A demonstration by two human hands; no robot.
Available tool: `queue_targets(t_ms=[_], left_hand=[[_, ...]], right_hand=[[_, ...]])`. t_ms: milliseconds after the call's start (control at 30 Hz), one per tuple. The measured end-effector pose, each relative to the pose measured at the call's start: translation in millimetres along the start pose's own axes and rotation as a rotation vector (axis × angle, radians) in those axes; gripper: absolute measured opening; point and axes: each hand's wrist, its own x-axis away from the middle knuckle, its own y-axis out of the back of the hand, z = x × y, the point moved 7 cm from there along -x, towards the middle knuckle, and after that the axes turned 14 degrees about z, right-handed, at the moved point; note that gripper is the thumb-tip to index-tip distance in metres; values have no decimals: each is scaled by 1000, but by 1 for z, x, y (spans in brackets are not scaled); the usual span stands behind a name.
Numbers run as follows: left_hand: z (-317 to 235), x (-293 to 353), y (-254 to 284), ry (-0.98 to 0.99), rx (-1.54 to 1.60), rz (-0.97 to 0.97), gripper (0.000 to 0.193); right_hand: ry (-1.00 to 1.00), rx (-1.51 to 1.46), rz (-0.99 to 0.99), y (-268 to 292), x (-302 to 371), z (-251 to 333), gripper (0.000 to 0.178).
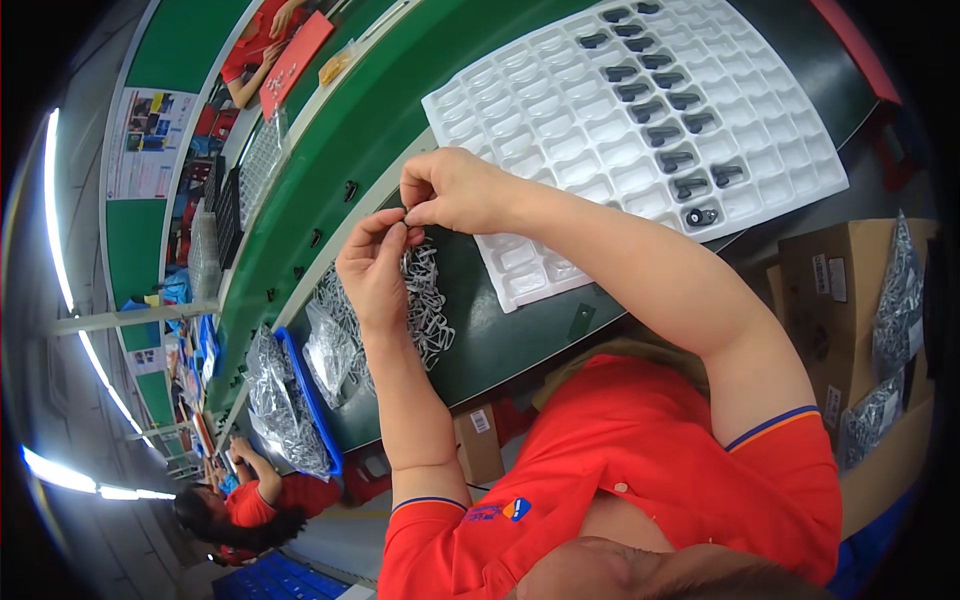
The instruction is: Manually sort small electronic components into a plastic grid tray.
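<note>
My left hand (374,268) and my right hand (462,192) meet fingertip to fingertip over the bench, both closed in a pinch. Between the tips shows a sliver of something small and dark, too covered to name. Just below my left hand spreads a heap of grey metal clips (428,318), partly hidden by that hand and wrist. Under and beyond my right forearm lies a white moulded tray (540,125) with rows of pockets. Several black plastic parts (661,135) sit in its pockets, and one with a round end (701,217) lies nearest me.
Left of the bench runs a green conveyor belt (262,255) carrying small black parts (316,238). A blue bin (309,405) holds bagged metal pieces (275,400). Cardboard boxes (820,290) with more bags stand at right. A co-worker in red (255,500) works at lower left; another's hands show at top left.
</note>
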Motion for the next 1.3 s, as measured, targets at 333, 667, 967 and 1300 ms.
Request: queue_targets(t_ms=[333,667,967,1300], left_hand=[[-5,-10,17,0,-276,-3,14],[34,-71,159,107,-1031,-215,17],[-56,-131,-15,31,-1056,429,19],[-3,-182,-133,-49,-1433,614,23]], right_hand=[[13,352,-36,-28,-5,19,18],[98,741,32,-85,-17,38,15],[-44,706,351,-157,-23,50,18],[178,438,-383,-125,-18,29,16]])
